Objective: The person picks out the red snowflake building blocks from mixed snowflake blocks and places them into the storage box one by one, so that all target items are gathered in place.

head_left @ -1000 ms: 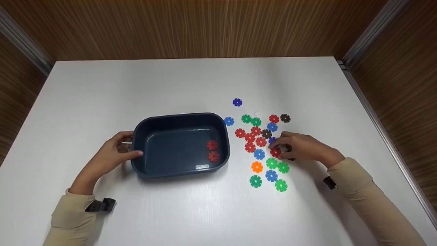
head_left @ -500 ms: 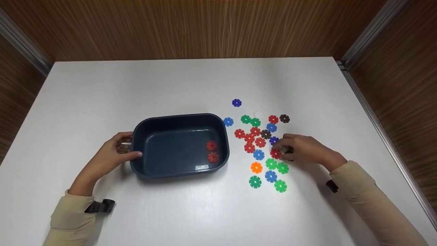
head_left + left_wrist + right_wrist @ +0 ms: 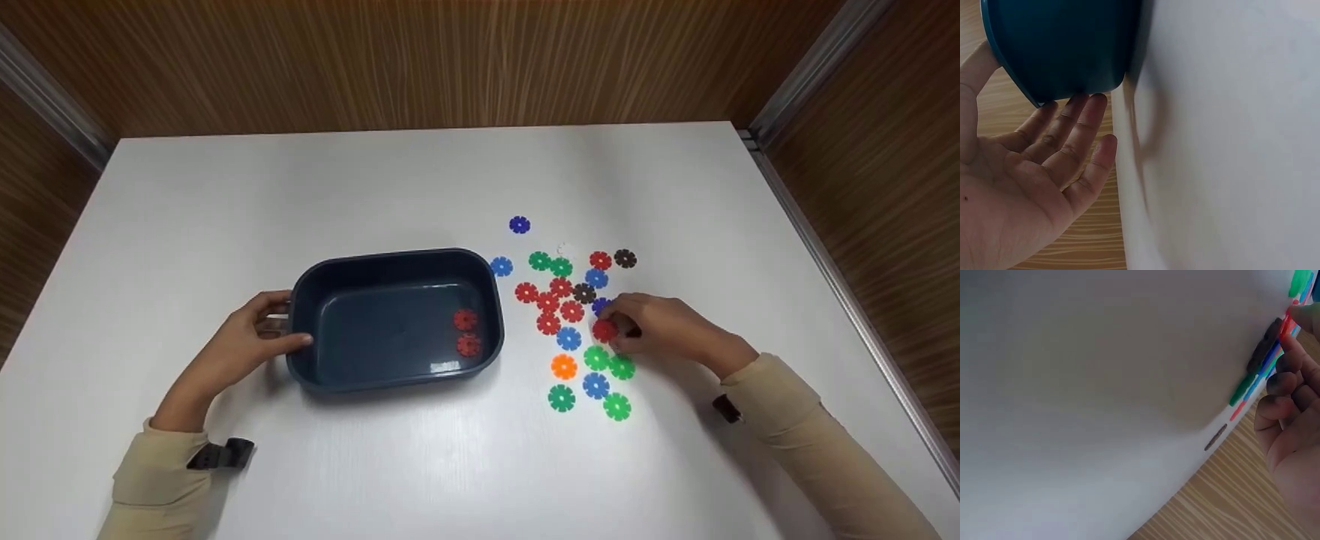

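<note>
head view: white counter [image 3: 420, 187], wood-grain walls around it. dark blue tub [image 3: 396, 318] sits left of centre, two red discs [image 3: 466, 331] lying inside at its right end.

left hand [image 3: 244, 345] at the tub's left short wall; thumb on the rim, fingers lying against the outer wall. left wrist view: fingers [image 3: 1075, 132] nearly straight, loosely spread, tips touching the tub [image 3: 1061, 45] underside edge; not wrapped round it.

right hand [image 3: 664, 324] among a scatter of notched plastic discs to the right of the tub. thumb and fingertips pinch a red disc [image 3: 604, 329], which looks tilted and just off the counter, though contact cannot be told for sure. right wrist view: curled fingers [image 3: 1286, 391] close on a thin red edge [image 3: 1287, 325]; other discs seen edge-on, blurred.

scatter around the pinched disc: blue disc [image 3: 568, 339] just left of it, green discs [image 3: 609, 363] just below, orange disc [image 3: 563, 367] lower left, a cluster of red discs [image 3: 555, 301] upper left, a brown disc [image 3: 625, 259] and a dark blue disc [image 3: 519, 224] farther back. a light blue disc [image 3: 501, 266] lies just beside the tub's far right corner.

tan sleeves on both arms, dark strap at each wrist.
</note>
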